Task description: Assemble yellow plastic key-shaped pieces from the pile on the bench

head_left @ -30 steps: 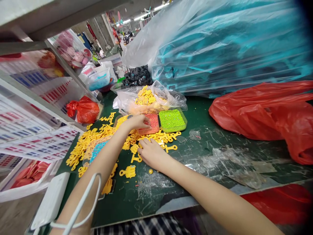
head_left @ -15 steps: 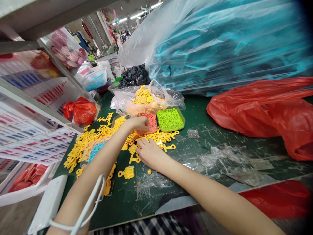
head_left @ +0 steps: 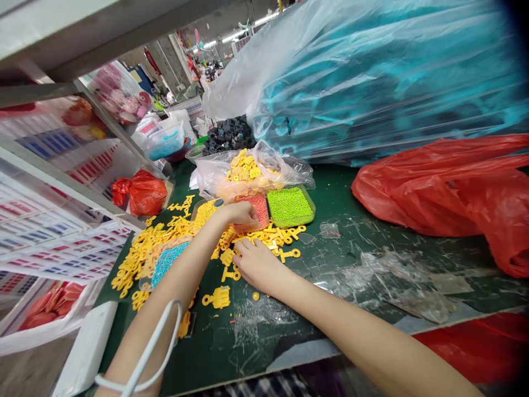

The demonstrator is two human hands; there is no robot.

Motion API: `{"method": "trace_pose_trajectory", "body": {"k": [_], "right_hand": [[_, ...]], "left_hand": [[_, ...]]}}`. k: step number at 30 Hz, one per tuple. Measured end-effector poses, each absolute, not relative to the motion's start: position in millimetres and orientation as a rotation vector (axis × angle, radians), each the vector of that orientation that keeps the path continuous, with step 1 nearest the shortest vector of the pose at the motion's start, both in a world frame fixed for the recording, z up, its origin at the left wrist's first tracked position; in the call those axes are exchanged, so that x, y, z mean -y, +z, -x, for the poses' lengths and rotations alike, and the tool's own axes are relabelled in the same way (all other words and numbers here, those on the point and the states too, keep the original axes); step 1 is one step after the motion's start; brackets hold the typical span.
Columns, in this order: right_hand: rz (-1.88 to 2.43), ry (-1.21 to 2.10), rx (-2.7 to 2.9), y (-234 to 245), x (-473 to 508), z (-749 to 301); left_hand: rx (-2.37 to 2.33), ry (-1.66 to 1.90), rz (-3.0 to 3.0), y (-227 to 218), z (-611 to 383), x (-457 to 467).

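Note:
My left hand [head_left: 243,213] is over the tray of red beads [head_left: 259,208], fingers curled down with the tips close to the beads; anything pinched there is hidden. My right hand [head_left: 259,267] lies palm down at the near edge of a heap of yellow plastic pieces [head_left: 281,236], its fingers a little apart. By its thumb lies a yellow piece [head_left: 226,257]. Trays of green beads [head_left: 291,206], yellow beads [head_left: 205,213] and blue beads [head_left: 168,261] stand around the hands. One yellow ring-ended piece [head_left: 218,298] lies alone nearer me.
A clear bag of yellow pieces [head_left: 248,169] sits behind the trays, with black parts [head_left: 228,134] beyond. A large wrapped turquoise bundle [head_left: 372,88] and a red plastic bag [head_left: 438,187] take up the right. White baskets [head_left: 61,259] stand left. A white cable crosses my left forearm.
The whole view has shifted slightly, so things sit a little lower and to the right. My left hand remains at the red beads, my right hand by the yellow pieces.

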State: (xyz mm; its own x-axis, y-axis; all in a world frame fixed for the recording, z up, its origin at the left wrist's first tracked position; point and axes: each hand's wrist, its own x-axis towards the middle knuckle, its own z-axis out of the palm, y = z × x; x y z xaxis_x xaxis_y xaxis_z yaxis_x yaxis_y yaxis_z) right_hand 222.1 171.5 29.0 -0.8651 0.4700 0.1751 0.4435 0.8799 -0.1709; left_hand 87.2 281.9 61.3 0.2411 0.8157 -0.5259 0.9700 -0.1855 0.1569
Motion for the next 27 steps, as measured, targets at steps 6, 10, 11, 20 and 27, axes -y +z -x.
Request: {"method": "trace_pose_trajectory", "body": {"k": [6, 10, 11, 20, 27], "right_hand": [[0.700, 0.161, 2.816, 26, -172, -222], [0.679, 0.147, 2.791, 26, -172, -222], [0.677, 0.144, 2.791, 26, -172, -222], [0.646, 0.120, 2.823, 22, -173, -223], [0.620, 0.023, 2.812, 23, -176, -225]], "left_hand": [[-1.621, -0.272, -2.138, 69, -90, -277], [-1.714, 0.040, -2.230, 85, -90, -258], [-1.751, 0.175, -2.253, 89, -90, -247], [-1.990, 0.999, -2.001, 52, -72, -77], [-1.992, 0.786, -1.887, 6, -50, -34]]}}
